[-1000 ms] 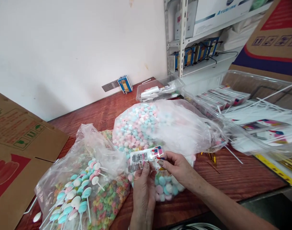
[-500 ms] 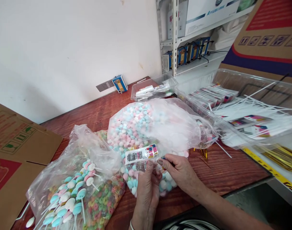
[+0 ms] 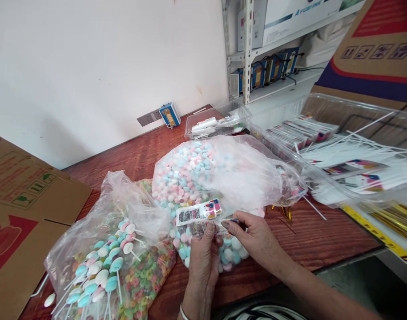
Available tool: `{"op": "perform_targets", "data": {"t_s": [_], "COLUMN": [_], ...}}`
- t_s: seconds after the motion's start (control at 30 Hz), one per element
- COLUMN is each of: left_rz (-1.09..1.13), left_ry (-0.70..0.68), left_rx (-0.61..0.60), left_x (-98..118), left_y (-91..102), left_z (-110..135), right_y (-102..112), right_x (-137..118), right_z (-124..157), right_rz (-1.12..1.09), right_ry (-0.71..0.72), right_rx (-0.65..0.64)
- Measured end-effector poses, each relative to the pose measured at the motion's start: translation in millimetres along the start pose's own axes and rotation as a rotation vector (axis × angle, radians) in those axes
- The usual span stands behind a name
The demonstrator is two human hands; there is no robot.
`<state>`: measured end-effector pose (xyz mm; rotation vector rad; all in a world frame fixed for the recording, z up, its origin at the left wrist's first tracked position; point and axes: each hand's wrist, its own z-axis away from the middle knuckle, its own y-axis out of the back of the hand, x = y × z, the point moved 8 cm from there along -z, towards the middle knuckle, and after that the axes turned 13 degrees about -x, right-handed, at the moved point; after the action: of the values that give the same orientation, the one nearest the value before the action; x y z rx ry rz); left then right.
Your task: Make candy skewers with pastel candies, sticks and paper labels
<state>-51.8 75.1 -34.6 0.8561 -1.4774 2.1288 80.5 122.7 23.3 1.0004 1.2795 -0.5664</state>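
Note:
My left hand [image 3: 205, 251] is closed, its thumb pressing on a small clear printed packet [image 3: 199, 228]. At the packet's right end, my right hand [image 3: 251, 231] pinches with thumb and forefinger; a small dark-blue bit shows at the pinch. Just above lies another printed packet [image 3: 196, 213], white with a pink and blue end. Beneath the hands spreads a big clear bag of pastel candies [image 3: 179, 180] in pink, blue and white. To the left, pastel lollipops [image 3: 101, 278] on white sticks rest on a bag of colourful ring candies [image 3: 139, 275].
A clear tray [image 3: 360, 198] on the right holds white sticks and printed packets. Gold twist ties [image 3: 395, 218] lie below it. Farther back stands a smaller clear tray [image 3: 190, 129]. Cardboard boxes [image 3: 61, 195] flank the wooden table [image 3: 123, 153]. A loose white candy [image 3: 50, 300] sits at lower left.
The whole scene has shifted slightly to the right in view. Both hands keep nearly the same hold on the packet, with only slight finger movement.

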Motion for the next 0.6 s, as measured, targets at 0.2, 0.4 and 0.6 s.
{"op": "perform_targets", "data": {"t_s": [0.2, 0.4, 0.6], "left_rz": [0.337, 0.373, 0.154], "left_ry": [0.087, 0.097, -0.037], "left_rx": [-0.001, -0.011, 0.001], "left_x": [-13.5, -17.6, -2.6], "left_y": [11.0, 11.5, 5.0], "left_z": [-8.0, -7.9, -1.7], "right_y": [13.4, 5.9, -15.8], "right_x": [-14.1, -39.5, -32.4], "right_z": [11.4, 20.6, 13.2], "right_rz": [-0.043, 0.052, -0.078], "right_ry": [0.115, 0.351, 0.255], "right_rx": [0.106, 0.114, -0.035]}}
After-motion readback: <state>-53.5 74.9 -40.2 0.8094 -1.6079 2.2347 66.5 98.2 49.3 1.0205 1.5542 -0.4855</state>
